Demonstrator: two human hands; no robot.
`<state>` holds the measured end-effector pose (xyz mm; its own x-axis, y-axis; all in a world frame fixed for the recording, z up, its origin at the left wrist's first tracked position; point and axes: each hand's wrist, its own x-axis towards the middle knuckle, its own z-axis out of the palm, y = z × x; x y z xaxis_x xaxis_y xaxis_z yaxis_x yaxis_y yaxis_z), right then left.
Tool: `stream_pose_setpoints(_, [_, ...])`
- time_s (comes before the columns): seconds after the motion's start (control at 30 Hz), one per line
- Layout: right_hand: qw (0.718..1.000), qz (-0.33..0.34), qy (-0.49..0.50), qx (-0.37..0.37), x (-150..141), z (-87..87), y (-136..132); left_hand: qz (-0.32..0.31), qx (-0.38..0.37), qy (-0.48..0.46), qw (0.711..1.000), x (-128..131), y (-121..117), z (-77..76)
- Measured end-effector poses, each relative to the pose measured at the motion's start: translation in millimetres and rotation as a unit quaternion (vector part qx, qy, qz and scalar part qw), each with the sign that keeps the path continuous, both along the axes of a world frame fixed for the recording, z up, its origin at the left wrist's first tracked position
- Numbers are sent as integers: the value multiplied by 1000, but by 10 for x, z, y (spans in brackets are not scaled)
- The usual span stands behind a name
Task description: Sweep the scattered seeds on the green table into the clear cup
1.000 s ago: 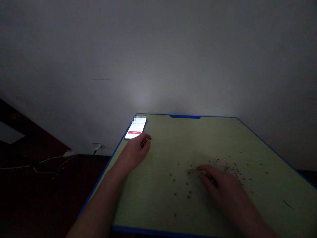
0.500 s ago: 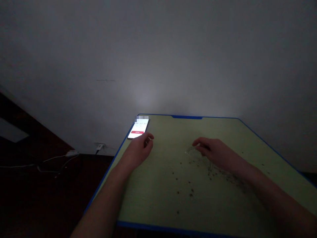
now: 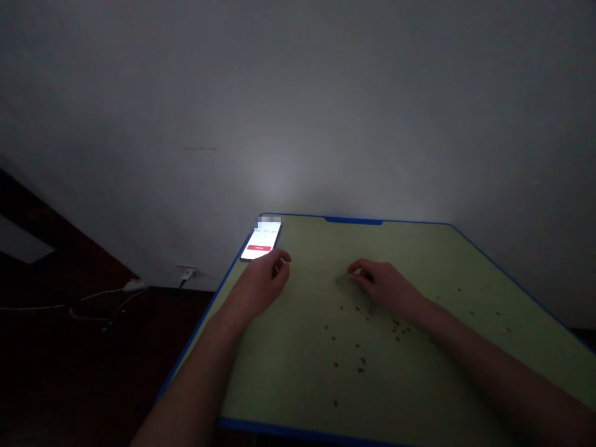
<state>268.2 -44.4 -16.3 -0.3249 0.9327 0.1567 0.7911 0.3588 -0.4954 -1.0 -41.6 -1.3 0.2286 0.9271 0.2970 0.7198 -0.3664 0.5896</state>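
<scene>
Loosely curled, with a small gap between thumb and forefinger, my left hand (image 3: pixel 266 273) rests near the left edge of the table (image 3: pixel 288 391). It overlaps the lower end of a lit phone (image 3: pixel 261 241) and shows nothing in its fingers. My right hand (image 3: pixel 379 282) is closed in a pinch on the corner of a clear, see-through piece (image 3: pixel 349 290). Only its thin outlines show in the dim light, so its exact kind is unclear. Small dark bits (image 3: pixel 361 361) lie scattered on the tabletop below and in front of this hand, too small to name.
More dark bits (image 3: pixel 472 313) are spread on the table's right side. A blue rim edges the table, which stands against a grey wall (image 3: pixel 372 124). On the left, a plug (image 3: pixel 187 276) sits in a wall socket, and white cables (image 3: pixel 93 316) trail over the dark floor.
My right hand has moved left with the clear piece, uncovering more dark bits on the right of the table. My left hand has stayed in place beside the phone.
</scene>
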Motion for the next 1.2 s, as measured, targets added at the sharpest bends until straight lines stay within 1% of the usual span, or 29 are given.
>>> stream_pose_setpoints(0.17, [998, 53, -12, 21, -221, 40, 123, 0, -5, 3, 1000, -13, 20, -26])
stream_pose_setpoints(0.27, [995, 92, -9, 19, -346, 80, 145, 1, -5, 0, 1000, -11, 17, -14])
stream_pose_setpoints(0.47, [978, 208, -6, -3, -599, 97, -10, 13, -10, -1, 1000, 11, -2, 33])
stream_pose_setpoints(0.57, [971, 238, 5, -13, -623, 163, -104, 16, -5, -4, 1000, 15, -5, 27])
stream_pose_setpoints(0.63, [975, 222, 25, -5, -548, 245, -171, 15, -4, -4, 1000, 13, -8, 20])
stream_pose_setpoints(0.67, [979, 202, 33, -1, -481, 288, -214, 14, -3, -3, 1000, 12, -11, 19])
stream_pose_setpoints(0.77, [994, 101, 38, -14, -194, 349, -413, 12, 4, 3, 1000, 10, -20, 22])
stream_pose_setpoints(0.83, [998, 29, 40, -49, 18, 291, -597, 10, 9, 7, 1000, 10, -25, 26])
stream_pose_setpoints(0.93, [996, -23, 45, -69, 246, 88, -865, 4, 11, 5, 1000, 14, -26, 24])
stream_pose_setpoints(1.0, [996, -50, 39, -68, 291, -45, -982, 2, 10, 2, 1000, 15, -24, 19])
stream_pose_setpoints(1.07, [995, -69, 28, -65, 253, -123, -1030, 2, 10, 2, 1000, 15, -20, 12])
stream_pose_setpoints(1.2, [996, -75, 16, -54, 47, -127, -982, 3, 12, -3, 1000, 5, -3, -9])
